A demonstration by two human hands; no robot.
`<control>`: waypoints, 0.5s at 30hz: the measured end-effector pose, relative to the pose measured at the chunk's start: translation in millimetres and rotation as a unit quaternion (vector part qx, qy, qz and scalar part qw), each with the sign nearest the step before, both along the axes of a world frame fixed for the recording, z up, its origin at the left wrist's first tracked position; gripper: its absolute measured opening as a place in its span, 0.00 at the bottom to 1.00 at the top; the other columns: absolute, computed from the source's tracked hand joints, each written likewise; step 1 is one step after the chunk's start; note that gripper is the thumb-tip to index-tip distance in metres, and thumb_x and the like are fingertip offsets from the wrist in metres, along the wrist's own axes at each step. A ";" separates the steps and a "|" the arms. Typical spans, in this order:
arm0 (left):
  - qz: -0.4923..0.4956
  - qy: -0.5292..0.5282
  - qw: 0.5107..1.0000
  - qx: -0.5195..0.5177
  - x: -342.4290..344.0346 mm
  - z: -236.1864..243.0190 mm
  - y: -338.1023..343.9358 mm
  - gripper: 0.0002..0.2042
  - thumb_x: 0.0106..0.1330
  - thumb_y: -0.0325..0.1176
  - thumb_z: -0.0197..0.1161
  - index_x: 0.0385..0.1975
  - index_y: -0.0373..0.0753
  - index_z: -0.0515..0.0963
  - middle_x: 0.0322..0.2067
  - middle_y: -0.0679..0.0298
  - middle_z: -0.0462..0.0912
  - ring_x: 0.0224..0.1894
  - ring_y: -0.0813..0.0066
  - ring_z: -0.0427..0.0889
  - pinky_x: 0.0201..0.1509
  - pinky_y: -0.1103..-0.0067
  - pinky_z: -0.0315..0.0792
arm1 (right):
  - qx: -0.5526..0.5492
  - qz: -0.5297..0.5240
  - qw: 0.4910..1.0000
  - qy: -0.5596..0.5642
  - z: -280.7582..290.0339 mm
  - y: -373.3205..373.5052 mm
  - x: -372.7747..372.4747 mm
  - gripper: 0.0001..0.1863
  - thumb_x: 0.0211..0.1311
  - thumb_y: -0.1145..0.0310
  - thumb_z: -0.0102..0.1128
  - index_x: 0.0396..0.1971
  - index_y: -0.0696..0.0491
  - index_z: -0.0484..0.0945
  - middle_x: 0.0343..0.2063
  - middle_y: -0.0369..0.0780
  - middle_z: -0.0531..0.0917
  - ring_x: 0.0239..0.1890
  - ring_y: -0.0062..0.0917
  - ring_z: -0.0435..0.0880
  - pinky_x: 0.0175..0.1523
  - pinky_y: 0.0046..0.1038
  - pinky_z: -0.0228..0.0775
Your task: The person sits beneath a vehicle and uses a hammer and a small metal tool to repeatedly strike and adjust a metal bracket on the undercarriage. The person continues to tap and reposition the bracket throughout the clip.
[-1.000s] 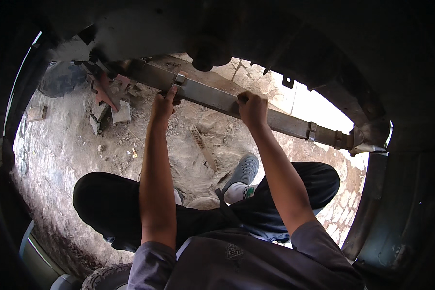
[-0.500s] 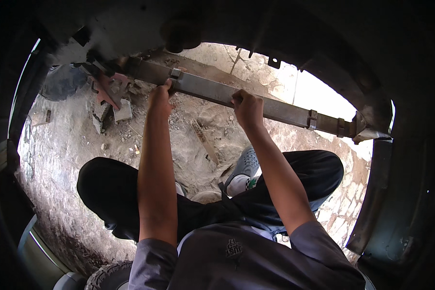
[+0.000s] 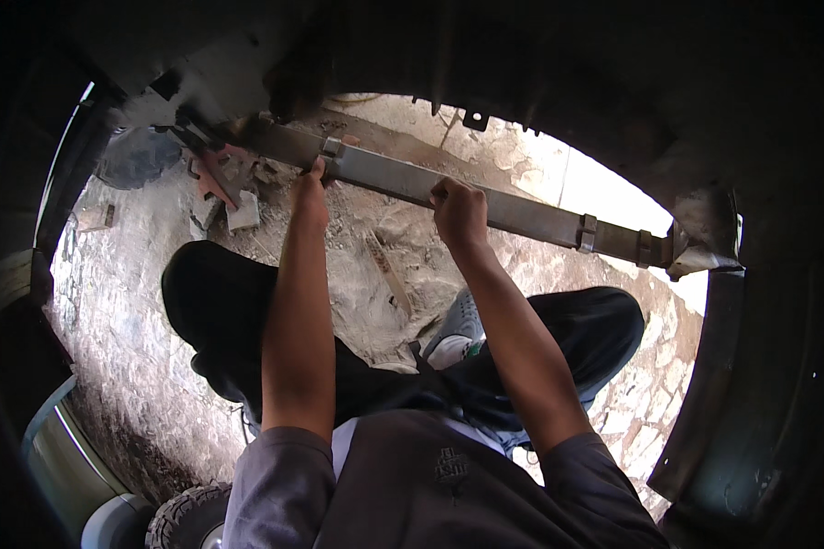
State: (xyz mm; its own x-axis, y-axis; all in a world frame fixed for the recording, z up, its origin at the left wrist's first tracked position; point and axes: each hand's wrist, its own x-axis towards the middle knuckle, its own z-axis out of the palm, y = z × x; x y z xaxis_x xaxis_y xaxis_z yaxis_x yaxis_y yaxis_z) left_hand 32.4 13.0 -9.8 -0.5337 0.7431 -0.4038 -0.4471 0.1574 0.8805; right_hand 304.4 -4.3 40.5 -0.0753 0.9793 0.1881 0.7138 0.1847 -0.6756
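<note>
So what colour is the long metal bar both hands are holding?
Dull grey-brown steel, rusty in places; the head view shows it best.

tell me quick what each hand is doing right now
Left hand: closed on the long metal leaf spring.
Right hand: closed on the same leaf spring.

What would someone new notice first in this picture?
Both hands grip a long flat metal bar that runs slantwise across the middle: the left hand near a clamp, the right hand further along. Below lie the person's crossed legs in dark trousers on stony ground.
</note>
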 end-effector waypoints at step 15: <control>-0.055 -0.025 0.998 0.021 -17.9 14.7 0.0 0.17 0.78 0.33 0.64 0.61 0.31 0.76 0.58 0.56 0.82 0.56 0.68 0.85 0.60 0.75 0.86 | 0.082 0.002 0.996 -0.023 -6.7 10.1 0.4 0.02 0.60 0.76 0.68 0.32 0.55 0.85 0.35 0.47 0.87 0.42 0.46 0.86 0.52 0.44 0.78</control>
